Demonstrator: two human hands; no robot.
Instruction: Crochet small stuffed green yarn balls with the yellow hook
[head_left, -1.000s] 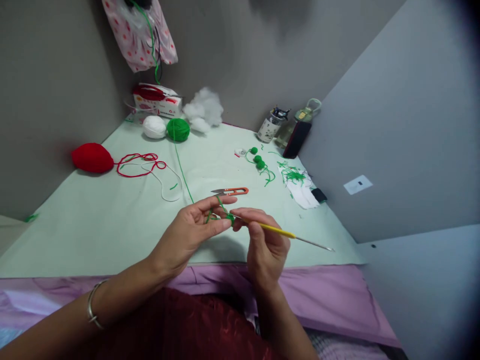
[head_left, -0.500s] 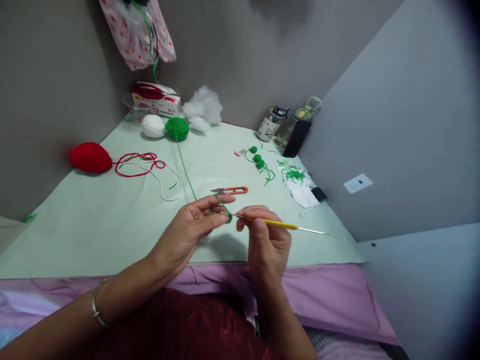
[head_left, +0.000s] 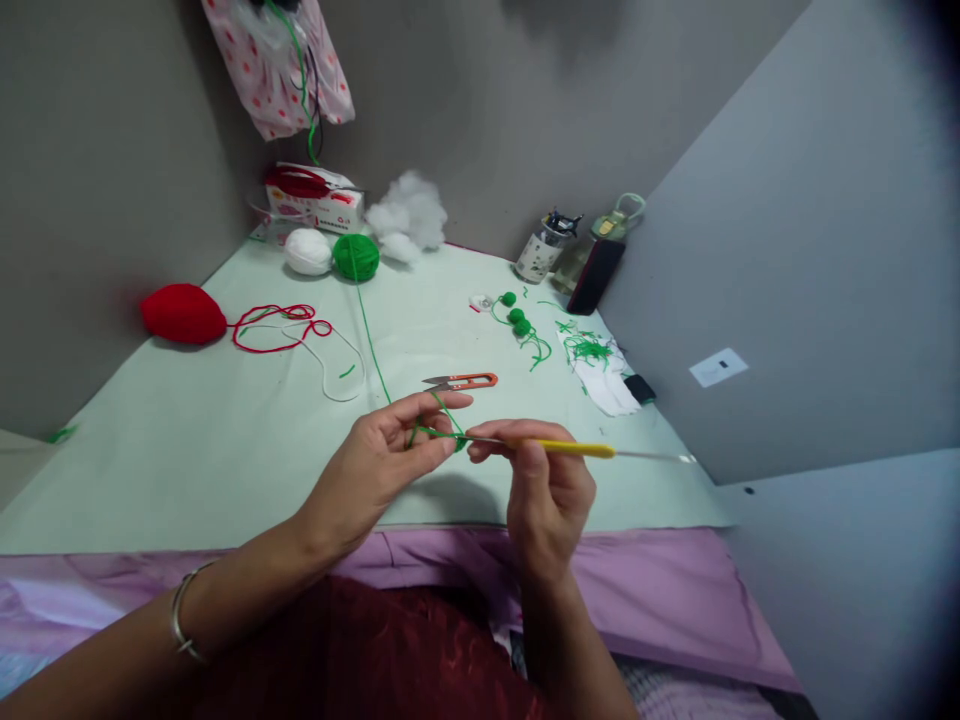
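Observation:
My left hand (head_left: pixel 382 455) pinches a small green crochet piece (head_left: pixel 460 442) between thumb and fingers, with green yarn looped over the raised index finger. That strand runs back across the table to a green yarn ball (head_left: pixel 355 257). In my right hand (head_left: pixel 551 490) is a crochet hook (head_left: pixel 577 448) with a yellow handle, held like a pen. Its left tip meets the green piece; the thin metal other end points right. Just beyond my fingers lie orange thread snips (head_left: pixel 469 381).
White (head_left: pixel 307 251) and red yarn balls (head_left: pixel 184 314) sit left, near stuffing (head_left: pixel 407 217) and a tissue box (head_left: pixel 322 205). Small green crochet balls (head_left: pixel 517 318), green scraps (head_left: pixel 589 348), a pen holder (head_left: pixel 540 250), a bottle (head_left: pixel 611 222) and a phone (head_left: pixel 595 276) are right.
My right hand has moved a little to the right, drawing the hook back from the green piece. My left hand stays nearly in place, still pinching the piece.

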